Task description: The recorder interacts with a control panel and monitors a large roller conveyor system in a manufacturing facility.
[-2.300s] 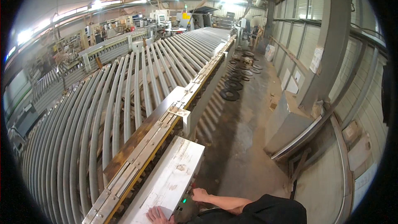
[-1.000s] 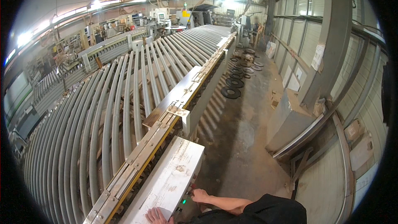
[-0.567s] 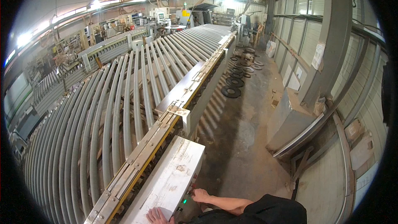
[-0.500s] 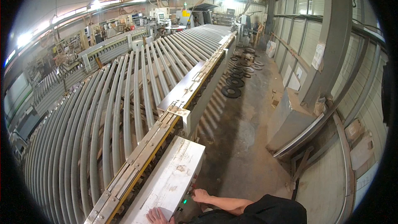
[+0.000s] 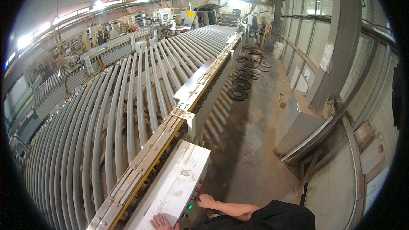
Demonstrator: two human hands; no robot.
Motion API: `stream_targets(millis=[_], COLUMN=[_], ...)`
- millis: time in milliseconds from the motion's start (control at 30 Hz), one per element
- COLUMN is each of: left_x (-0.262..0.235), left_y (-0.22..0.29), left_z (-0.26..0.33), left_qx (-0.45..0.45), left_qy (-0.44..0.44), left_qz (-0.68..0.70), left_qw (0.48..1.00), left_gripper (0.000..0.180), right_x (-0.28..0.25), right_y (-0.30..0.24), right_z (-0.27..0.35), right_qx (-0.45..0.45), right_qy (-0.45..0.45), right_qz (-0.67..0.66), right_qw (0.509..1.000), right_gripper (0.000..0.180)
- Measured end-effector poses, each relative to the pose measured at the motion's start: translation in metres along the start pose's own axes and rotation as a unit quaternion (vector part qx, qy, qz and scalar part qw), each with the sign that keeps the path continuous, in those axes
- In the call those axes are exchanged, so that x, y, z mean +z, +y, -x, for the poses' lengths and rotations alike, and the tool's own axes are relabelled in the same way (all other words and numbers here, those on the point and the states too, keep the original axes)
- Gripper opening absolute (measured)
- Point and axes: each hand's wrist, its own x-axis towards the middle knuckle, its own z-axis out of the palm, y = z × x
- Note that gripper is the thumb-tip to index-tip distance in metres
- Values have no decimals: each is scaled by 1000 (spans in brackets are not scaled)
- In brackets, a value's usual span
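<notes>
My left hand (image 5: 161, 222) lies flat near the front end of a long white metal box (image 5: 179, 174), its fingers spread on the scuffed top. At the box's right side is my right hand (image 5: 206, 201), fingers curled in against a small red control (image 5: 199, 191). What those fingers grip, if anything, is hidden. A green light (image 5: 190, 207) glows on the same side, between the hands. Beyond the box, a flat pale panel (image 5: 194, 83) rests on the roller conveyor (image 5: 140, 98) against its right-hand rail (image 5: 149, 149).
Several dark rings (image 5: 238, 93) lie on the floor right of the conveyor. A grey column (image 5: 336, 47) with a boxy base (image 5: 298, 121) stands by the right wall. Machines with a screen (image 5: 165, 16) stand at the far end. A second roller line (image 5: 113, 51) runs on the left.
The flat panel has slid farther away along the conveyor rail. Both my hands have stayed in place.
</notes>
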Motion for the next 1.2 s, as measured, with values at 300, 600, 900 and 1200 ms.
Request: stream_targets(millis=[300,600,900,1200], left_x=[0,-4,-2,-2], left_y=[1,2,2,2], left_z=[0,1,-1,-1], left_qx=[-4,2,-3,-1], left_qy=[1,-1,-13,-5], left_qz=[-4,-7,-21,-1], left_qw=[1000,1000,1000,1000], left_gripper=[82,83,83,83], right_x=[2,1,1,7], right_y=[2,-1,2,7], right_z=[-2,-2,-3,-5], right_qx=[1,16,-2,-8], right_qy=[-3,-15,-7,10], right_qz=[-5,0,8,7], right_qw=[1000,1000,1000,1000], right_gripper=[40,41,41,39])
